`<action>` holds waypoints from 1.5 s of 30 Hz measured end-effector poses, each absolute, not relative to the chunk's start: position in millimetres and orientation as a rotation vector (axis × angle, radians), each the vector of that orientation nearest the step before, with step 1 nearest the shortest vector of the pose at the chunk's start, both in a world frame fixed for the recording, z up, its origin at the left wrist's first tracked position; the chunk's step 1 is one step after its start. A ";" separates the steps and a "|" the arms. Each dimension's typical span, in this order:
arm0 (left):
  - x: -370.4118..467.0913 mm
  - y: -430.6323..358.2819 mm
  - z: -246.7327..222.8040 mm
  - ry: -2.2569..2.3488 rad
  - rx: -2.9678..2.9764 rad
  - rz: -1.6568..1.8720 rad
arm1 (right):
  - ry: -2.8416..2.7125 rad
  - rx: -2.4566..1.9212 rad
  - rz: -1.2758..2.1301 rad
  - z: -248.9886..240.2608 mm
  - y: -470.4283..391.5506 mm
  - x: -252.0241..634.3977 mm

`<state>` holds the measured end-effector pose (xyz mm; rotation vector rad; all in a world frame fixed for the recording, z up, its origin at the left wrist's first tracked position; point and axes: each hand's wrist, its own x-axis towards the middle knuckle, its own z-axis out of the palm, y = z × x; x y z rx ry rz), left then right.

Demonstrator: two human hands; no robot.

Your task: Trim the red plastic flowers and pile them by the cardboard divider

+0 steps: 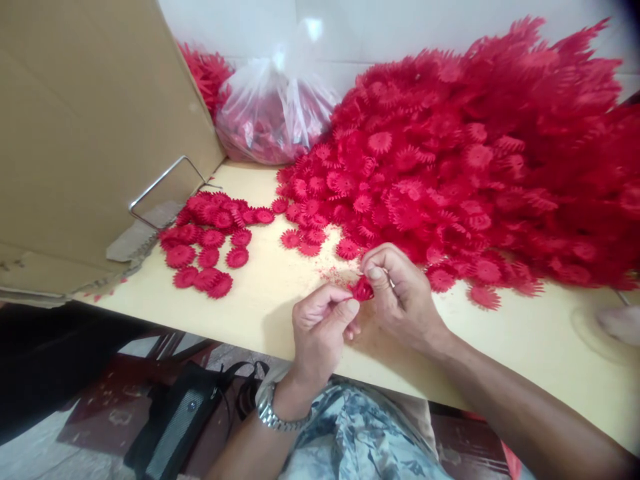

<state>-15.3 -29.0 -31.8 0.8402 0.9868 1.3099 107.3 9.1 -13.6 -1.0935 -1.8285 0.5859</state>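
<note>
Between my two hands, over the front of the table, is a small red toothed disc (363,289), partly hidden by the fingers. My left hand (323,327) pinches its left side with thumb and forefinger. From the upper right, my right hand (400,293) closes thumb and forefinger on the same piece. A small shiny spot shows by the right fingers; I cannot make out what it is. Just beyond my hands, a large heap of red toothed discs (425,167) spreads to the right. A smaller group of discs (209,240) lies to the left.
A cardboard box (100,133) stands at the left, with a bent metal handle (159,181) beside it. Behind is a tied clear plastic bag (280,113) of red pieces. Red crumbs dot the yellowish tabletop (265,280). A blurred hand-like shape (620,325) shows at the right edge.
</note>
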 end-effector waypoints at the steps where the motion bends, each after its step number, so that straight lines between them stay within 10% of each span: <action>1: -16.0 -29.9 -31.3 0.985 0.831 1.319 | -1.801 -1.135 0.588 -11.2 10.4 109.5; 11: -22.3 -27.4 -30.1 1.019 0.791 1.319 | -1.862 -1.502 -0.257 38.1 78.6 187.0; 22: -19.7 -25.4 -28.7 1.040 0.859 1.243 | -1.755 -1.105 1.309 8.1 11.6 121.5; 45: -19.1 -19.9 -19.1 1.213 1.321 1.245 | -1.927 -1.208 0.967 -15.2 6.7 121.7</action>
